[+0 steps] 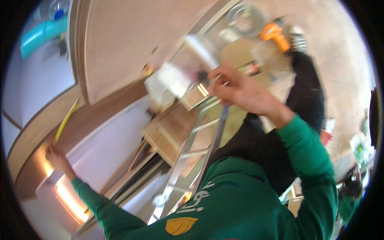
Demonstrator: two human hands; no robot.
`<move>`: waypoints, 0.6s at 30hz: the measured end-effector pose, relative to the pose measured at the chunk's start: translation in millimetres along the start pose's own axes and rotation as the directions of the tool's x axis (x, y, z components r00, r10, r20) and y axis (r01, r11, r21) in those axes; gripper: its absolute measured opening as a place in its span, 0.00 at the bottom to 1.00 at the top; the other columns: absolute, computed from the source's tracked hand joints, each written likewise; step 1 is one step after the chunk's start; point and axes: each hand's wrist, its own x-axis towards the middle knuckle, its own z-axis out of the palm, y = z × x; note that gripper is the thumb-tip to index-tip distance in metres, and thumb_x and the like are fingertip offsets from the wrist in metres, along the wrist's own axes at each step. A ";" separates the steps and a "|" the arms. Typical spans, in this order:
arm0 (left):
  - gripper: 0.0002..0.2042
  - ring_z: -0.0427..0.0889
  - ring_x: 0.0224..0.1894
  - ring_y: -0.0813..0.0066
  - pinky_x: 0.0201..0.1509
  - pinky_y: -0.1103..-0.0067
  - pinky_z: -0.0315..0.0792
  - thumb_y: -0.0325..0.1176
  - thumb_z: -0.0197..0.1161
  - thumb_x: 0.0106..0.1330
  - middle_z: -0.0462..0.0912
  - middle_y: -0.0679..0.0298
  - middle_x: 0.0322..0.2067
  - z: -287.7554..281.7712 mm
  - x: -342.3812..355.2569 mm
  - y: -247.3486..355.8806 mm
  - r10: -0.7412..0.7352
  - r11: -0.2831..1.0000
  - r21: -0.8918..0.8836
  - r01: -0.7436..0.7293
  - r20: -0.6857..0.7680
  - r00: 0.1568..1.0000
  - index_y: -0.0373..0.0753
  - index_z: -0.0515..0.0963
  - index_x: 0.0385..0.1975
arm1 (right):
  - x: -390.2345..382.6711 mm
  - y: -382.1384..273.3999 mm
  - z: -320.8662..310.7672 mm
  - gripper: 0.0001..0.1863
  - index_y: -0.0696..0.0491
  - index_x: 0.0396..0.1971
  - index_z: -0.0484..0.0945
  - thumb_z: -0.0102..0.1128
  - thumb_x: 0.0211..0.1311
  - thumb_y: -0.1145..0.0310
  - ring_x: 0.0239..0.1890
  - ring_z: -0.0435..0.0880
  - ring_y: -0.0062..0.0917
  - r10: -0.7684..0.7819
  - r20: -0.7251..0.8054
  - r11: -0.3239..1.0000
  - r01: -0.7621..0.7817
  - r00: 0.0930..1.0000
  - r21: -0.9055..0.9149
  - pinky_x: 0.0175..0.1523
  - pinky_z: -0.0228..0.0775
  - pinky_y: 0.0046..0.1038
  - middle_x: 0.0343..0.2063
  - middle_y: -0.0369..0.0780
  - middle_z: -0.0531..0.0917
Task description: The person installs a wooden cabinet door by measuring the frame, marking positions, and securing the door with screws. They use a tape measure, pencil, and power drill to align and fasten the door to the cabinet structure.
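At the far left, my left hand (59, 160) is reached out against a brown wooden ledge, its fingers blurred and closed. From it runs a narrow, slightly curved yellow tape measure blade (66, 121) toward the wooden trim; the case does not show. My right hand (244, 90) is raised in front of me right of centre, thumb and fingers pinched together. A small pale thing may be between them, too smeared to name. Below that hand stands an aluminium ladder (191, 153), its rungs running down toward my body.
Wooden boards (170, 134) lean left of the ladder. A glowing light (72, 200) is beneath my left arm. On the floor lie an orange power tool (276, 37), a cable coil (245, 20) and open cardboard (240, 52). A turquoise pipe (42, 38) is upper left; a person's green sleeve (349, 208) shows lower right.
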 end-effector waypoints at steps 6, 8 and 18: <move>0.14 0.85 0.40 0.48 0.41 0.59 0.79 0.37 0.53 0.77 0.86 0.51 0.37 62.1 -128.8 6.2 -0.502 0.863 0.020 0.505 0.141 0.853 0.35 0.84 0.45 | -11.9 17.0 -26.6 0.22 0.52 0.51 0.76 0.65 0.68 0.51 0.34 0.83 0.19 0.023 -0.179 0.999 -0.029 0.984 -0.031 0.38 0.77 0.26 0.37 0.35 0.81; 0.15 0.86 0.39 0.61 0.38 0.67 0.81 0.43 0.55 0.76 0.86 0.57 0.40 108.8 -193.9 -28.7 -0.287 0.952 0.076 0.297 -0.118 0.951 0.39 0.80 0.47 | -27.4 23.5 -36.1 0.24 0.54 0.52 0.76 0.64 0.68 0.50 0.34 0.84 0.19 -0.009 -0.182 0.999 0.000 0.983 -0.051 0.38 0.77 0.26 0.38 0.35 0.81; 0.32 0.85 0.42 0.53 0.43 0.62 0.84 0.57 0.55 0.75 0.84 0.43 0.46 -92.8 -85.2 272.3 -0.462 -0.794 -0.607 -0.023 0.579 0.672 0.30 0.75 0.60 | -166.1 8.9 -45.7 0.24 0.60 0.54 0.75 0.63 0.69 0.57 0.35 0.84 0.24 -0.143 -0.534 0.976 0.029 0.833 -0.216 0.40 0.76 0.28 0.35 0.40 0.82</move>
